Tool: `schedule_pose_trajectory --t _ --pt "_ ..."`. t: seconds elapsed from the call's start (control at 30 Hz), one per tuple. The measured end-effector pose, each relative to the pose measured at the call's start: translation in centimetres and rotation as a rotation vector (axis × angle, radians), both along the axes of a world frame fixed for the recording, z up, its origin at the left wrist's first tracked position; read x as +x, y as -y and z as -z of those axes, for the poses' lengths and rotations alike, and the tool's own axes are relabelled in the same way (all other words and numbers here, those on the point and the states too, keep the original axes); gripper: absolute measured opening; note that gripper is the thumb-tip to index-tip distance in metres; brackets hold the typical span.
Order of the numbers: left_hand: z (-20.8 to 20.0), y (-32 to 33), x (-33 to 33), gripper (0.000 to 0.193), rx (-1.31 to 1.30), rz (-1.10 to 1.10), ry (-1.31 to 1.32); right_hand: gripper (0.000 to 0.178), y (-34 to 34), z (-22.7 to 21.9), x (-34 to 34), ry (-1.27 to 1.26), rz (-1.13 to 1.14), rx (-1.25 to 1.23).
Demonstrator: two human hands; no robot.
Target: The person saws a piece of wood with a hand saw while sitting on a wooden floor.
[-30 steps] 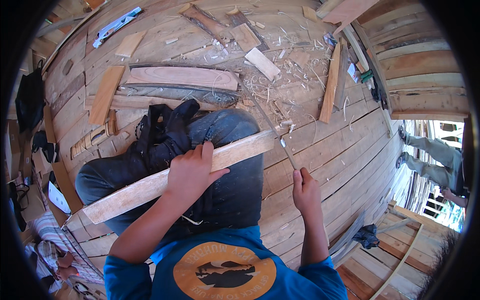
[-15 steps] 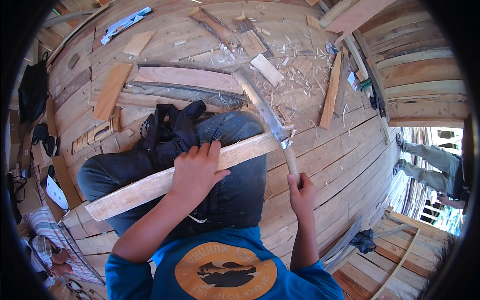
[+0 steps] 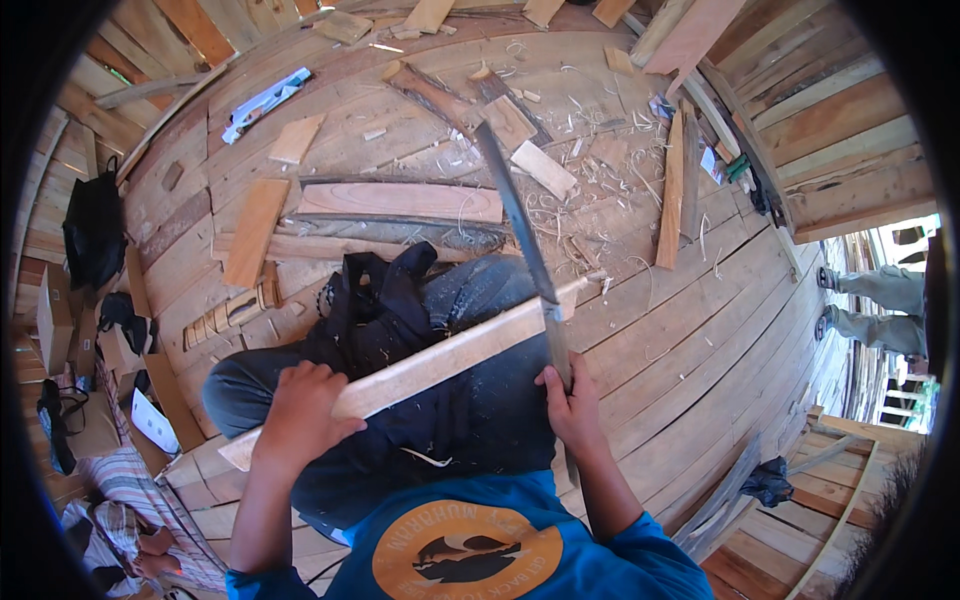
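Observation:
A long pale wooden board (image 3: 440, 362) lies slantwise across my crossed legs, its far right end reaching past my knee. Near the board's lower left end, my left hand (image 3: 303, 412) is closed around it, the thumb resting on its upper face. My right hand (image 3: 574, 402) grips the handle of a handsaw (image 3: 517, 215), whose blade points away from me. Blade and handle meet over the board's right end; whether the teeth touch the wood I cannot tell. A dark cloth (image 3: 375, 310) is bunched on my lap beneath the board.
Planks (image 3: 400, 202), offcuts (image 3: 543, 169) and curled shavings lie on the wooden floor ahead. Two narrow boards (image 3: 672, 190) stand at the right. Cardboard boxes (image 3: 165, 415) and a black bag (image 3: 95, 225) line the left side. Another person's legs (image 3: 875, 308) show at far right.
My left hand has slid down the board toward its lower left end. The saw has turned, so its blade looks narrower and more upright. The whole view has shifted slightly.

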State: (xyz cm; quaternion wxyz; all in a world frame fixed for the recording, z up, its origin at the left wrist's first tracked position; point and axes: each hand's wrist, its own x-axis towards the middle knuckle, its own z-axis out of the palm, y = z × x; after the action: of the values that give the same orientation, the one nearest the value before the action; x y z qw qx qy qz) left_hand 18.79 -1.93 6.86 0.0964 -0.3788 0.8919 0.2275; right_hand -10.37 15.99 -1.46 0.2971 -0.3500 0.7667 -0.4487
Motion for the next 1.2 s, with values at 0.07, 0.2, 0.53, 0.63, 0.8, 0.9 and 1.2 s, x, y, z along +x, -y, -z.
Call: schedule_pose_trajectory --t 0.07,0.2,0.53,0.63,0.8,0.9,1.2 --pt "0.0 -0.1 0.1 0.037 0.046 0.002 -0.103 0.024 0.8 -0.5 0.7 -0.009 -0.022 -0.058" --pt "-1.8 0.7 -0.3 0.029 0.186 -0.162 -0.011 0.026 1.3 0.0 0.8 0.084 -0.033 -0.265" --pt "0.6 -1.1 2.7 0.038 0.589 -0.301 -0.213 0.02 4.1 -2.5 2.5 -0.328 -0.29 -0.024" --pt "4.6 -3.2 4.0 0.035 0.832 -0.296 -0.446 0.022 5.2 -3.0 3.7 -0.3 -0.404 -0.05" --pt "5.6 -4.3 2.7 0.041 1.347 -0.375 -0.402 0.025 5.7 -4.4 4.2 -0.283 -0.454 -0.012" --pt "6.4 -4.3 1.2 0.042 1.41 -0.275 -0.399 0.028 5.6 -5.1 3.7 -0.257 -0.419 -0.008" --pt "8.7 -4.5 -2.2 0.04 1.693 -0.344 -0.483 0.046 4.1 -5.3 0.7 -0.558 -0.353 0.335"
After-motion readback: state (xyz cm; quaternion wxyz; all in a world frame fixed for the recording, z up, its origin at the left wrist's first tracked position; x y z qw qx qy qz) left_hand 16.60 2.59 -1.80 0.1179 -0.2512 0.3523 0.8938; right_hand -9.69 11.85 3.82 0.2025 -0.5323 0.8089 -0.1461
